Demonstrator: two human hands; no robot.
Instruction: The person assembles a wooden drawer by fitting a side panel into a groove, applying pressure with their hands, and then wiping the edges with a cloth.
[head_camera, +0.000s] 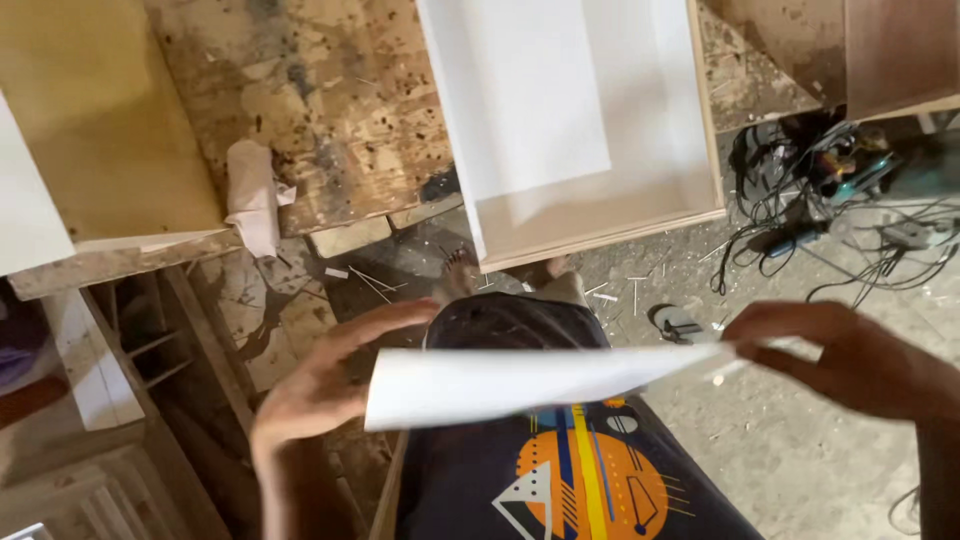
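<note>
While the left hand (315, 385) spreads its fingers flat against one end of a thin white rectangular sheet (530, 382), the right hand (840, 355) pinches the opposite corner between thumb and fingertips, so the sheet hangs level between both hands, in front of the person's dark shirt with an orange, yellow and blue geometric print (580, 480). Whether the left thumb closes on the sheet's hidden side cannot be told. Below the sheet, bare feet (460, 272) stand on a dusty grey floor (800, 450) strewn with small white offcuts and splinters. Just beyond the feet sits a shallow open wooden box with a white-lined interior (590, 130), its pale plywood edge facing the person. To its left lies a stained, spattered plywood board (330, 100), with a crumpled off-white rag (252, 195) draped over its edge and a plain tan panel (100, 120) beside it. On the right, well apart from the hands, a tangle of black cables and power tools (830, 190) lies on the floor
</note>
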